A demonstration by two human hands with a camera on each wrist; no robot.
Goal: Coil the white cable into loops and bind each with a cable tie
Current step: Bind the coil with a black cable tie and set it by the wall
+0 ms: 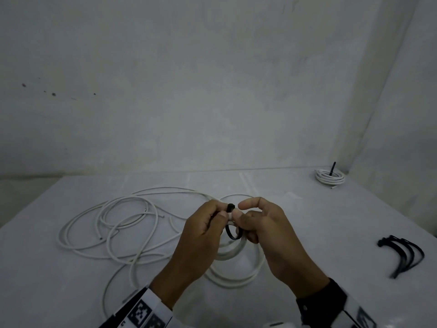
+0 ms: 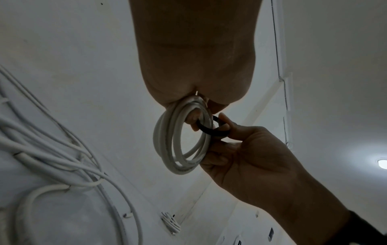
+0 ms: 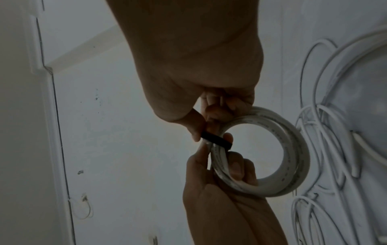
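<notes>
- The small white coil (image 1: 233,250) hangs in the air between both hands, above the counter (image 1: 307,221), its ring standing roughly upright and its top strands pinched at chest centre.
- The black cable tie (image 1: 233,233) wraps across those strands, its strap running crosswise to them, a slack loop sagging underneath and the head (image 1: 230,206) sitting up top between the thumbs.
- Left hand (image 1: 203,235): fingers curled round the coil, thumb pinning the bundle beside the tie head — it is the anchor.
- Right hand (image 1: 267,230): thumb and curled fingers nip the tie strap, forefinger lifted free; it is the nearer one to the strap's free run, so the tightening pull looks like its job, away from the left.
- Loose white cable (image 1: 113,228) sprawls on the counter to the left; a finished bound coil (image 1: 329,177) sits far right, spare ties (image 1: 402,254) lie near right.
</notes>
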